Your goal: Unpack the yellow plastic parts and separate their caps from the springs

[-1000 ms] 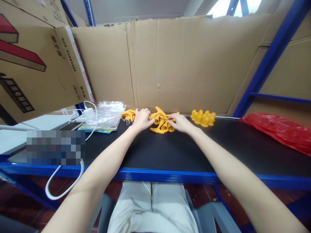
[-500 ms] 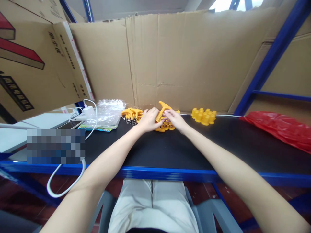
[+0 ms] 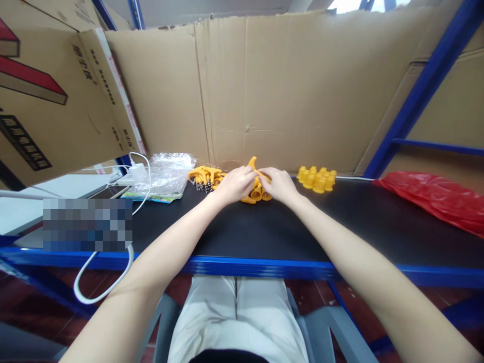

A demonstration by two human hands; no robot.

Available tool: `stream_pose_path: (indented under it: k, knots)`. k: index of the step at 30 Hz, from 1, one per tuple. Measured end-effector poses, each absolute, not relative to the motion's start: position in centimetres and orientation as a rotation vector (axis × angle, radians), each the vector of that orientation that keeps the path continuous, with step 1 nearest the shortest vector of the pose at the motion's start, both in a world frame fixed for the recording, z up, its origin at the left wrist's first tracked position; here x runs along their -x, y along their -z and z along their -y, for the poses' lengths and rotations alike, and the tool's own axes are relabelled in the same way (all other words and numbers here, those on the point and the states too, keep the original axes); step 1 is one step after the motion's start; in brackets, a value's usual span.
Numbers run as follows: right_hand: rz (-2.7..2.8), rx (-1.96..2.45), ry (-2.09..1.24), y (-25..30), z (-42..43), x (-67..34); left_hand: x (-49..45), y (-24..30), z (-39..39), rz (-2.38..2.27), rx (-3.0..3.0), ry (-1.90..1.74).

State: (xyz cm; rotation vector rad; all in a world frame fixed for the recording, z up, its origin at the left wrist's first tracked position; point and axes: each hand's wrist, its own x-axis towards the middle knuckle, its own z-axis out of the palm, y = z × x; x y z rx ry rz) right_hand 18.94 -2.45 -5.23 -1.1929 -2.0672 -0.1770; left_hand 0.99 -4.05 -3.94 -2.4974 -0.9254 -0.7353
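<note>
Both of my hands meet over a yellow T-shaped handle near the back of the table, its upper end sticking up between them. My left hand is closed around its left side, thumb turned inward. Against its right side, my right hand has its fingers bent and pinched. The fingers hide most of the handle. Just below them lie yellow hollow parts with round openings towards me. Left of my left hand is a pile of yellow T-handles with dark spiral metal shafts.
Several yellow flanged sleeves stand grouped at the right, with a red plastic bag beyond. Clear plastic wrap, a white charger with cable and a blurred-out object lie left. A cardboard wall closes the back.
The handle between my hands has turned, so less of its crossbar shows. My left hand has shifted slightly right, and my right hand has rolled over it with fingers more curled.
</note>
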Motion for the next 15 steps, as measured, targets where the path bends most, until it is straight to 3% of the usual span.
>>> stream_pose_path:
  k: [6, 15]
  knots:
    - [2.234, 1.142, 0.632, 4.29, 3.52, -19.27, -0.65, 3.84, 4.14, 1.271, 2.197, 0.723]
    - [2.263, 1.031, 0.584, 4.62, 3.48, -18.93, -0.95, 3.78, 4.81, 1.434, 2.237, 0.686]
